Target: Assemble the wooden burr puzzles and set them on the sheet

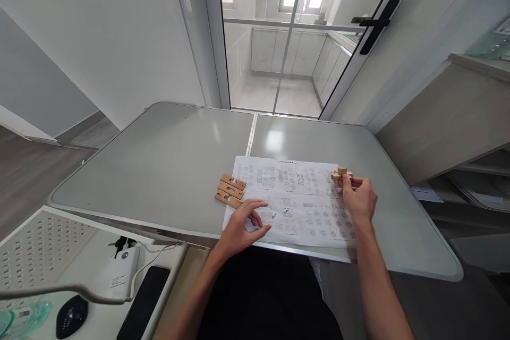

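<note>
While my right hand (360,199) pinches the small wooden cross (341,174) at the far right corner of the diagram sheet (295,207), my left hand (245,223) rests loosely curled and empty on its near edge, pinning it flat on the worktop (159,159) beside three loose notched pieces (230,190).

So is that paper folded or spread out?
Spread out: the sheet lies flat on the table, printed rows all showing, left hand on it, right hand holding the wooden puzzle.
</note>
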Demonstrator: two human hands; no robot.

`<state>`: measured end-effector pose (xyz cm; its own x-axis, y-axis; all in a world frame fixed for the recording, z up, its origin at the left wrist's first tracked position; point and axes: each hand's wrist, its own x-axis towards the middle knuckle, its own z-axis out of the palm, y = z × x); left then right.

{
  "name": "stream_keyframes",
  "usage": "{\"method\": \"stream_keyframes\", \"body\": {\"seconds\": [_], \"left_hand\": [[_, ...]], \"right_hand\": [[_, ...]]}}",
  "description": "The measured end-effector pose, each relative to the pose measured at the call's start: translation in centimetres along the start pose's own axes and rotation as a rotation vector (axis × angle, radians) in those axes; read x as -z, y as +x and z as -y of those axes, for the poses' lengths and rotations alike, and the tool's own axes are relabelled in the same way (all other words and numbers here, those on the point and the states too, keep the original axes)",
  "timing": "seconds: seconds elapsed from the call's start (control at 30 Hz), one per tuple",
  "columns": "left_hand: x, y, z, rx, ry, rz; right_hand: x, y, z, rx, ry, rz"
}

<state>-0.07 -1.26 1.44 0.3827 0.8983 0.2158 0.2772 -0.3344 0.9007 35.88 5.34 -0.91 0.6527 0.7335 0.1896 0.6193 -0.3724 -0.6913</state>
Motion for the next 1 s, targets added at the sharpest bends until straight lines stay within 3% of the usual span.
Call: {"method": "stream_keyframes", "body": {"seconds": [0.27,0.43,0.67,0.8,1.0], "left_hand": [[0.2,0.0,-0.5,0.057,0.032,0.032],[0.2,0.0,-0.8,0.07,0.032,0.04],[0.2,0.1,-0.9,0.087,0.035,0.054],[0.2,0.0,-0.9,0.094,0.048,0.047],[0.3,0.0,-0.9,0.087,0.064,0.056]], "right_hand": [[0.2,-0.6,-0.2,-0.009,0.064,-0.001],[1.2,-3.1,0.2,-0.038,0.165,0.02],[2.1,-9.9,2.8,0.08,0.481,0.442],[1.8,-12.3,2.7,0.105,0.49,0.526],[1.3,-12.7,1.9,0.142,0.464,0.538]]}}
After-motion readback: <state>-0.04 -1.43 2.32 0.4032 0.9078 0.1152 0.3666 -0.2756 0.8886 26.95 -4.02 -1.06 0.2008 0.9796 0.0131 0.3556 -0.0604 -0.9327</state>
